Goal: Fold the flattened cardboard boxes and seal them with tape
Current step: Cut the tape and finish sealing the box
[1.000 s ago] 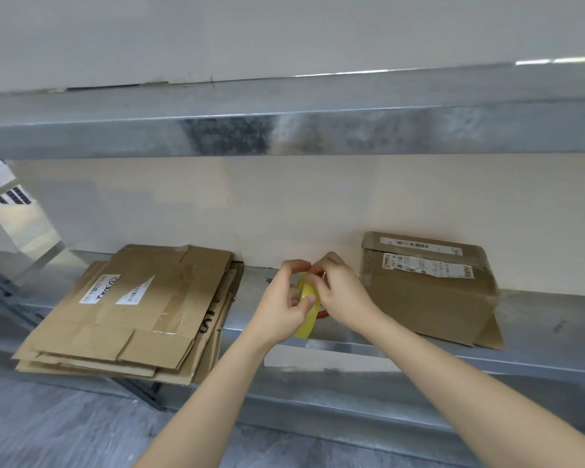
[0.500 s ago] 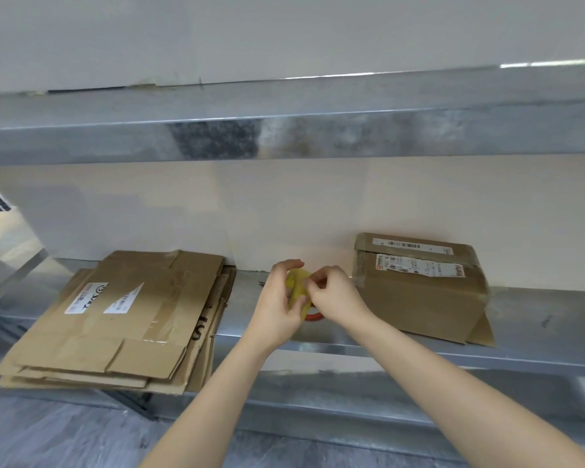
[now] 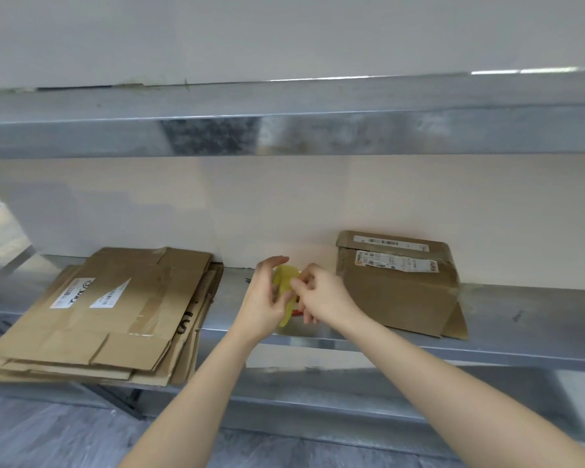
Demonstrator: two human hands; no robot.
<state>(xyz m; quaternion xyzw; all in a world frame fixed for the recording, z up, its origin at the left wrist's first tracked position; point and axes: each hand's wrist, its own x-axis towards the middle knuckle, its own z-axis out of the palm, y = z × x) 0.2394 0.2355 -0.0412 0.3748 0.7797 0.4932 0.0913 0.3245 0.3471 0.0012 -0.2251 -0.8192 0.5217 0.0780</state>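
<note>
A yellowish roll of tape (image 3: 283, 282) is held upright between both hands over the middle of the metal shelf (image 3: 507, 319). My left hand (image 3: 263, 302) cups the roll from the left with its fingers curved round it. My right hand (image 3: 320, 295) pinches the tape at the roll's right side. A stack of flattened cardboard boxes (image 3: 115, 309) lies on the shelf at the left. A folded cardboard box (image 3: 399, 285) with white labels stands on the shelf just right of my right hand.
A red object (image 3: 297, 313) shows under the hands on the shelf, mostly hidden. A second metal shelf (image 3: 284, 123) runs overhead. A pale wall (image 3: 284, 211) backs the shelf. Grey floor (image 3: 48, 440) lies below left.
The hands with the tape roll have risen slightly and the left fingers have spread more round the roll. The view has shifted a little to the right.
</note>
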